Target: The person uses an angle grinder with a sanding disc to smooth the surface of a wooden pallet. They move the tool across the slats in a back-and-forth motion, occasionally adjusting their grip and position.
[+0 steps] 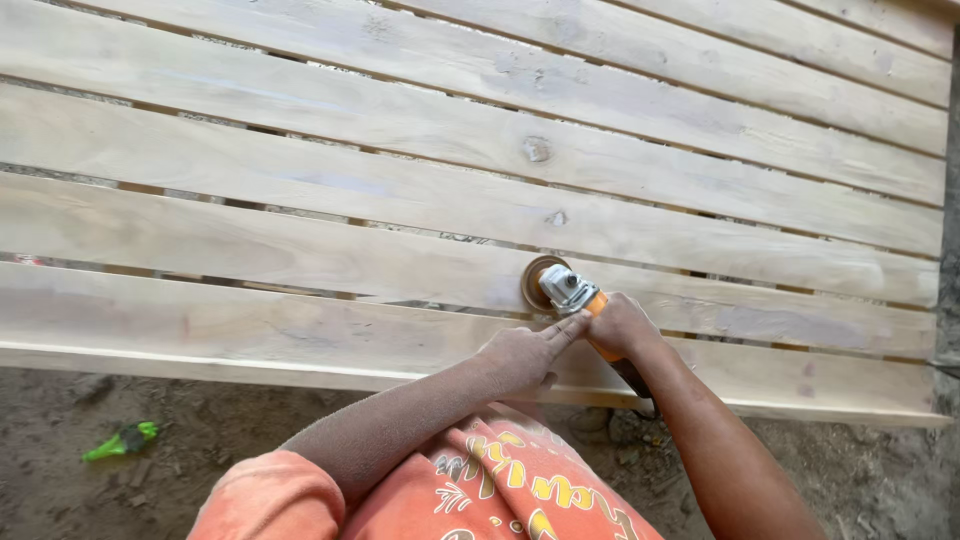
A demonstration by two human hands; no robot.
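**Grinder held on the slats with both hands**

Orange shirt (500, 490) fills the bottom of my view, closest to the camera, and both forearms go out from it toward the grinder (572, 293). I take the grinder as my landmark. It sits on the wooden slats (400, 190), near the front edge, with its round brown disc (533, 280) lying on the slat at its left side.

My right hand (622, 325) is closed around the orange body just behind the metal head. My left hand (525, 352) lies below and to the left of the grinder; its fingers (570, 325) are stretched out and touch the tool near the head, so it is steadying and not gripping.

I judge the grinder to be stiff and rather heavy for its size, with hard metal at the front. The body behind the head is the good place to hold it; the disc must not be touched. The dust on the left forearm may make the grip a little slippery.

Below the slats is dirt ground (200, 450). Far to the left of the grinder, on this ground, lies a small green object (122, 440); I cannot tell what it is.
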